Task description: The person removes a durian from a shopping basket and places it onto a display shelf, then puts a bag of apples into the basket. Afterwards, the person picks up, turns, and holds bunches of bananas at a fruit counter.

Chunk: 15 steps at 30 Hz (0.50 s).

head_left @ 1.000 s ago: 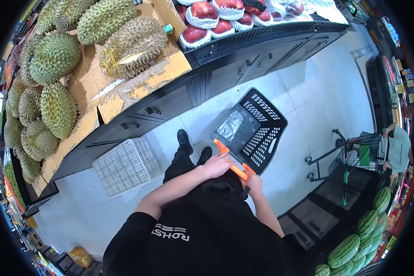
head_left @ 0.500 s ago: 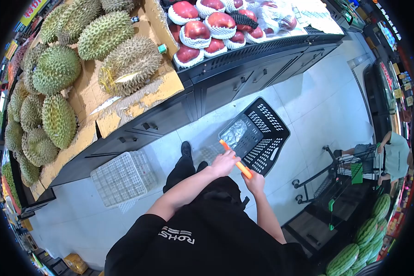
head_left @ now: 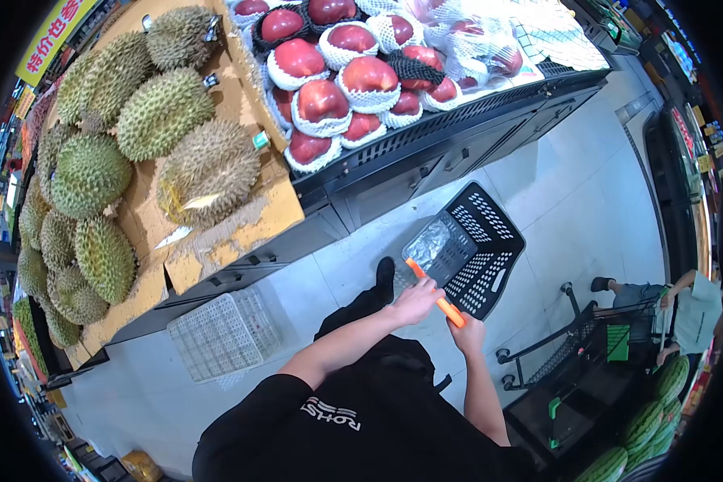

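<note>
The left hand (head_left: 418, 303) and right hand (head_left: 469, 334) grasp the orange handle (head_left: 451, 310) at separate spots, probably for even control of the black basket (head_left: 496, 241) on the floor (head_left: 570, 209) just ahead. Beyond, on the counter (head_left: 426, 171), foam nets (head_left: 375, 100) wrap red fruit (head_left: 369, 74), likely against bruising.

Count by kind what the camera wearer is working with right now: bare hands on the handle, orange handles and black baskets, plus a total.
Hands: 2 (left hand, right hand)
Handles: 1 (orange handle)
Baskets: 1 (black basket)
Total: 4
</note>
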Each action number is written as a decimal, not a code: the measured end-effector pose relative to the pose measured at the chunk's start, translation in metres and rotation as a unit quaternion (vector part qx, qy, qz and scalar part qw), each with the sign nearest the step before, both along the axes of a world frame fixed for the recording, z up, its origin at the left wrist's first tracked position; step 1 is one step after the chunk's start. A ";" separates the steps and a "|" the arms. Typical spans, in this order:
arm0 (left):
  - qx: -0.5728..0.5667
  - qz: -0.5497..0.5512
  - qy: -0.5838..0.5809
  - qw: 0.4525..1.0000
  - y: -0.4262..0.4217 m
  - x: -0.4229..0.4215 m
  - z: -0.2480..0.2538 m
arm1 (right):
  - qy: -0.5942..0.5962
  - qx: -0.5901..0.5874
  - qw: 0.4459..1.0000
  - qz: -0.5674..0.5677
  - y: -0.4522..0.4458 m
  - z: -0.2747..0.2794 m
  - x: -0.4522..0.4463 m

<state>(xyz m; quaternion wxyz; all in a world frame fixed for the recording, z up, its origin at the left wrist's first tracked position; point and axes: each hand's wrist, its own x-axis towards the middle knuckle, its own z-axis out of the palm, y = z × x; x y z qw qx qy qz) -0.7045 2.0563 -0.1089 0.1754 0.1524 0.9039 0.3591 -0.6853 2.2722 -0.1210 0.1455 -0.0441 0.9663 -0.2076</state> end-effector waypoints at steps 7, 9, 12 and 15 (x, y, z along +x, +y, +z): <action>0.003 -0.029 0.041 0.999 0.021 -0.066 -0.013 | -0.009 -0.034 0.999 -0.021 0.021 0.003 -0.056; -0.004 -0.048 0.039 0.998 0.023 -0.088 -0.018 | 0.005 -0.045 0.999 -0.017 0.025 0.001 -0.073; -0.014 -0.076 0.043 0.996 0.033 -0.113 -0.015 | -0.037 -0.017 0.999 -0.029 0.035 0.007 -0.088; -0.008 -0.091 0.044 0.995 0.039 -0.136 -0.021 | -0.026 -0.015 0.999 -0.034 0.042 0.006 -0.106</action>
